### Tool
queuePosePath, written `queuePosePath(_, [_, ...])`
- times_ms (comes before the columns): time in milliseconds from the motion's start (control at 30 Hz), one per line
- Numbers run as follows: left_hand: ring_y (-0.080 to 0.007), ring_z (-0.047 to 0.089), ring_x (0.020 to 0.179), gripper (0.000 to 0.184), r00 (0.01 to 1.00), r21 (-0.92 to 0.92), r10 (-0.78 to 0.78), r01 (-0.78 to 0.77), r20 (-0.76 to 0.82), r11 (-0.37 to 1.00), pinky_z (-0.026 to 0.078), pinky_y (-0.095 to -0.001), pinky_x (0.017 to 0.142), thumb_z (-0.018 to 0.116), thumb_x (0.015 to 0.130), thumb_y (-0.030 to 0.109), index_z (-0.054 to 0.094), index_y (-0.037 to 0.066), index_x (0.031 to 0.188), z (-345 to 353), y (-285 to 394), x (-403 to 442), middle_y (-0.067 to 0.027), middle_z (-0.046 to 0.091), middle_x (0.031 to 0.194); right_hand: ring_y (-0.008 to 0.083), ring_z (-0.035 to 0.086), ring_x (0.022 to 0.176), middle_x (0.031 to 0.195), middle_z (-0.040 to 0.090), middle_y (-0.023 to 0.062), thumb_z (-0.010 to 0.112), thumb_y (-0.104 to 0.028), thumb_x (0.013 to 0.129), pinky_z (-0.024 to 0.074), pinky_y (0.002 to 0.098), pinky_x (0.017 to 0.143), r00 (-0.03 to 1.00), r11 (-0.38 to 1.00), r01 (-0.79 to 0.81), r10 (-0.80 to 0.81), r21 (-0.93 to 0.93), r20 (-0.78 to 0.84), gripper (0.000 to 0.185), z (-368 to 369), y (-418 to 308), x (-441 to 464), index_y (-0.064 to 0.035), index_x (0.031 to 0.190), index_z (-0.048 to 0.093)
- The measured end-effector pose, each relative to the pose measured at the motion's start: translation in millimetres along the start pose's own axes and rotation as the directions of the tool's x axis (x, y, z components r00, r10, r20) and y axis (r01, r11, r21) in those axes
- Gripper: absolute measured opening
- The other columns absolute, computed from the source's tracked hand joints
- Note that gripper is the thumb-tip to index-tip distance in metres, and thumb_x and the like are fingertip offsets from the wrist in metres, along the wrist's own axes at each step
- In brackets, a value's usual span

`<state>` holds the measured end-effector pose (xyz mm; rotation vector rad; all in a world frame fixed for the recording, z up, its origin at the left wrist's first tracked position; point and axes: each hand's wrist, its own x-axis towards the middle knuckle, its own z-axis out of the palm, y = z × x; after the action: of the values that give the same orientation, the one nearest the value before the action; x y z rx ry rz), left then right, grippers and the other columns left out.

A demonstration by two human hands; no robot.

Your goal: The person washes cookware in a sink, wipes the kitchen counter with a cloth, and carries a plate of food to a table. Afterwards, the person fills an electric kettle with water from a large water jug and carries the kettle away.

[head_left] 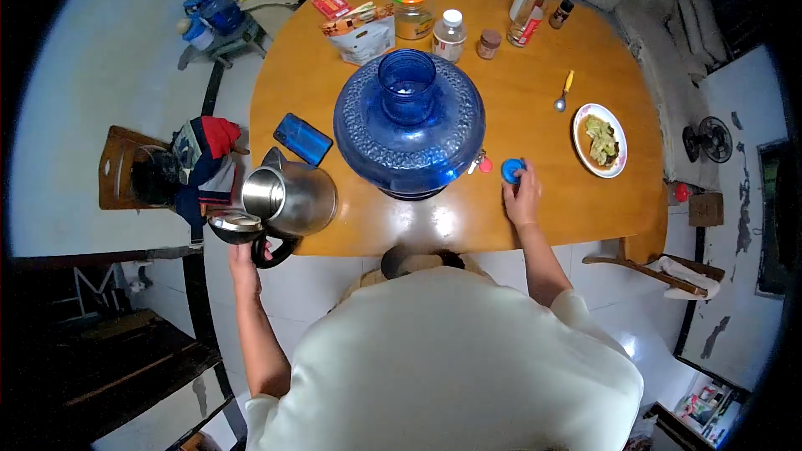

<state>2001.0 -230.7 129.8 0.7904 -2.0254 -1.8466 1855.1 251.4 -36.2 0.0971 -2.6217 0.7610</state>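
My left hand [246,257] is closed on the black handle of a steel electric kettle [311,199], whose lid [235,225] stands open. The kettle is at the table's near left edge. In front of me a large blue water jug [409,146] stands upright, its neck uncapped. My right hand [525,197] has its fingers closed around a round blue cap [513,170], low over the table to the right of the jug. Between cap and jug lie keys with a pink tag [484,165].
A blue phone [303,139] lies behind the kettle. At the back are a snack pouch [364,37], an orange-lidded jar [413,17], a white-capped bottle [449,36] and a red-capped bottle [529,17]. A spoon [564,90] and a plate of food [599,140] are right.
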Motion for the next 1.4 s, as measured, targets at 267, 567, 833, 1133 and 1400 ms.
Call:
queuePosePath(267, [-0.0104, 0.044, 0.042, 0.025, 0.984, -0.03, 0.092, -0.098, -0.151, 0.995, 0.033, -0.0225, 0.037, 0.051, 0.082, 0.027, 0.053, 0.001, 0.079, 6, -18, 4, -0.0058, 0.051, 0.057, 0.0259, 0.053, 0.097, 0.104, 0.057, 0.0126, 0.069, -0.011, 0.068, 0.0399, 0.035, 0.086, 0.878, 0.657, 0.216, -0.454, 0.722, 0.15, 0.04, -31, -140, 45, -0.0016, 0.104, 0.054])
queuePosePath(567, [-0.0067, 0.042, 0.04, 0.026, 0.97, -0.02, 0.199, -0.204, -0.142, 0.979, 0.032, -0.02, 0.037, 0.049, 0.087, 0.025, 0.057, 0.003, 0.078, 6, -3, 1, -0.0026, 0.051, 0.055, 0.0191, 0.055, 0.088, 0.096, 0.059, 0.0068, 0.072, -0.011, 0.063, 0.0433, 0.0335, 0.08, 0.958, 0.393, -0.115, -0.199, 0.912, 0.207, 0.042, -3, -167, 51, -0.0034, 0.1, 0.055])
queuePosePath(833, [-0.0044, 0.044, 0.045, 0.022, 0.966, 0.074, 0.244, -0.238, -0.086, 0.968, 0.032, -0.0201, 0.039, 0.05, 0.085, 0.021, 0.059, 0.003, 0.076, 16, 40, 25, 0.0011, 0.05, 0.055, 0.0218, 0.051, 0.098, 0.108, 0.053, 0.0094, 0.068, -0.012, 0.065, 0.0387, 0.0355, 0.088, 0.908, 0.53, -0.066, -0.319, 0.845, 0.271, 0.05, -4, -149, 48, -0.0019, 0.11, 0.049])
queuePosePath(1133, [-0.0036, 0.042, 0.044, 0.021, 0.962, 0.007, 0.27, -0.27, 0.033, 0.963, 0.029, -0.0193, 0.038, 0.051, 0.085, 0.021, 0.061, 0.004, 0.08, 50, 64, 59, 0.0022, 0.049, 0.054, 0.0195, 0.053, 0.099, 0.11, 0.055, 0.0074, 0.07, -0.013, 0.067, 0.0401, 0.0341, 0.088, 0.836, 0.549, -0.158, -0.368, 0.821, 0.407, 0.05, -51, -151, 62, -0.003, 0.112, 0.049])
queuePosePath(1400, [-0.0045, 0.043, 0.047, 0.021, 0.978, 0.039, 0.203, -0.205, 0.046, 0.978, 0.032, -0.0208, 0.042, 0.052, 0.085, 0.022, 0.061, 0.004, 0.08, 55, 57, 65, 0.0021, 0.049, 0.056, 0.0146, 0.055, 0.089, 0.097, 0.06, 0.0035, 0.066, -0.009, 0.069, 0.0427, 0.0307, 0.081, 0.702, 0.486, -0.413, -0.369, 0.771, 0.609, 0.037, -82, -165, 83, -0.0028, 0.103, 0.054])
